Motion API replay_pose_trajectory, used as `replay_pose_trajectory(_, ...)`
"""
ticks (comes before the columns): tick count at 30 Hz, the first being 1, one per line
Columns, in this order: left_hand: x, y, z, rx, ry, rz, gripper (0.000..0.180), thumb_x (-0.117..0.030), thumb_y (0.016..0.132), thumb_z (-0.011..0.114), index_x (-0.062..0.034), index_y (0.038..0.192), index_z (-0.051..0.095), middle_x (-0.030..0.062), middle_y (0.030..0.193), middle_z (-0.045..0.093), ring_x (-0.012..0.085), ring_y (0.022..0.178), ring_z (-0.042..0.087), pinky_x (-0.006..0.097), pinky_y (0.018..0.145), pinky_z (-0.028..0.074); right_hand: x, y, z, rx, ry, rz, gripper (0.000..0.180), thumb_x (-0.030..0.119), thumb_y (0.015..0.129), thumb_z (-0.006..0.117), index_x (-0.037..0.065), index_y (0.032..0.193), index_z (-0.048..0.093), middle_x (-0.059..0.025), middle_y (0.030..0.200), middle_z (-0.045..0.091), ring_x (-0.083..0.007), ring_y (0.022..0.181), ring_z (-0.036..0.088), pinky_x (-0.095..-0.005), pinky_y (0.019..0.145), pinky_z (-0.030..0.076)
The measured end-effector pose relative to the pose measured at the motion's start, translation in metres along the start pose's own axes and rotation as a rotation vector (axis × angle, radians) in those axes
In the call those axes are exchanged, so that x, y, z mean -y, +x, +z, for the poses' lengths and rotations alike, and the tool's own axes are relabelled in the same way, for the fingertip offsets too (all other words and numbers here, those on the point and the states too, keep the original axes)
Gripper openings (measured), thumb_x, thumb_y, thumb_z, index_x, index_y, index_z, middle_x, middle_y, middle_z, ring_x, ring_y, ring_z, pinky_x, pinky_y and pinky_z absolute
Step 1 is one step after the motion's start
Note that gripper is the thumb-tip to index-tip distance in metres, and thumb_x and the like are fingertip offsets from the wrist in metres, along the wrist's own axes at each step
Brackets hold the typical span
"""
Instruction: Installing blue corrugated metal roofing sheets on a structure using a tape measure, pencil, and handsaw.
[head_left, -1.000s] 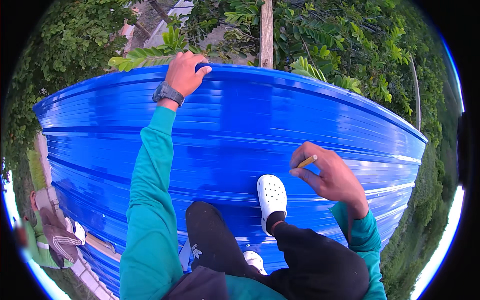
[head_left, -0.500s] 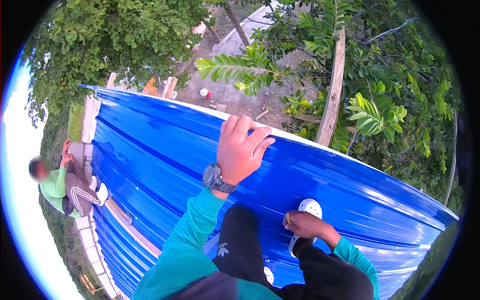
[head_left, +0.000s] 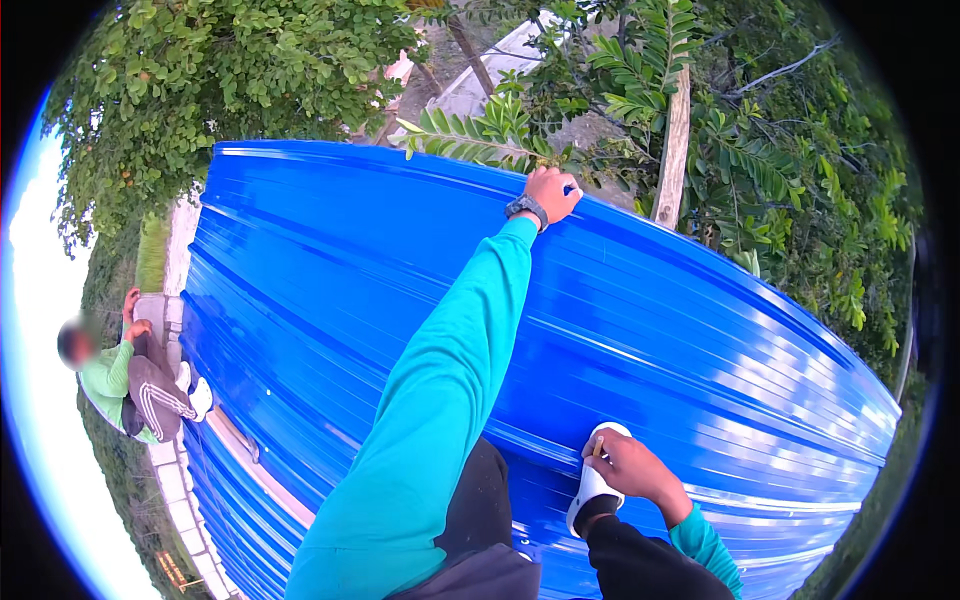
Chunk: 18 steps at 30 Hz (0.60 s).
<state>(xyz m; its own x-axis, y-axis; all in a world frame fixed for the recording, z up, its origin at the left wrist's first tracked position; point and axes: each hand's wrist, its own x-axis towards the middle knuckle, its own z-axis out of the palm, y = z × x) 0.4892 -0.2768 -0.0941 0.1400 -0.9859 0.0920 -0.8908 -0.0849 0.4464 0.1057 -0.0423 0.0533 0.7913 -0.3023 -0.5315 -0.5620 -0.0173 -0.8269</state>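
I sit on a blue corrugated metal roof sheet. My left hand, with a dark watch on its wrist, is stretched out to the sheet's far edge, and its fingers curl over that edge. My right hand rests low by my white clog and pinches a small yellowish pencil-like stick. Both arms are in teal sleeves, and my legs are in black trousers.
Another person in a green top sits at the roof's left edge on a pale concrete ledge. A wooden post rises behind the far edge. Trees and leafy branches surround the roof.
My view has swung round. My left arm has stretched from mid-sheet out to the far edge and gripped it. My right hand stays by the clog with the stick.
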Motion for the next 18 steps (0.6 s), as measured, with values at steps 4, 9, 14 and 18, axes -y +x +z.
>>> replay_pose_trajectory(4, 0.009, 0.011, 0.03, 0.097, 0.117, -0.075, 0.029, -0.043, 0.089, 0.064, -0.0172, 0.09, 0.079, 0.0126, 0.098, 0.075, 0.0363, 0.099, 0.064, 0.05, 0.094, 0.045, -0.009, -0.006, -0.016, -0.056, 0.016, 0.01, 0.01, 0.011, 0.093, 0.067, 0.003, 0.097, 0.063, -0.0176, 0.1, 0.066, -0.0391, 0.094, 0.066, -0.0455, 0.082, 0.053)
replay_pose_trajectory(9, -0.002, 0.016, 0.038, 0.157, 0.139, -0.031, 0.03, -0.04, 0.093, 0.061, -0.0145, 0.095, 0.076, 0.0113, 0.1, 0.074, 0.0346, 0.101, 0.063, 0.05, 0.095, 0.044, -0.008, -0.003, -0.033, -0.099, -0.001, 0.042, 0.01, 0.008, 0.093, 0.068, 0.001, 0.096, 0.062, -0.0172, 0.099, 0.065, -0.0386, 0.091, 0.067, -0.0446, 0.078, 0.052)
replay_pose_trajectory(14, 0.013, 0.003, 0.034, 0.06, 0.001, -0.011, 0.027, -0.041, 0.094, 0.064, -0.0155, 0.1, 0.072, 0.0088, 0.104, 0.069, 0.0328, 0.108, 0.06, 0.049, 0.096, 0.043, 0.007, 0.028, -0.036, -0.102, -0.006, -0.064, 0.009, 0.007, 0.093, 0.067, 0.001, 0.1, 0.064, -0.016, 0.1, 0.065, -0.0368, 0.091, 0.067, -0.044, 0.078, 0.054)
replay_pose_trajectory(18, 0.009, 0.003, 0.034, 0.059, 0.017, 0.076, 0.031, -0.044, 0.097, 0.063, -0.0142, 0.099, 0.072, 0.0108, 0.105, 0.066, 0.0331, 0.109, 0.057, 0.049, 0.097, 0.043, 0.006, 0.033, -0.035, -0.109, -0.008, -0.089, 0.011, 0.008, 0.093, 0.068, 0.002, 0.101, 0.065, -0.0158, 0.101, 0.065, -0.036, 0.091, 0.068, -0.0435, 0.079, 0.055)
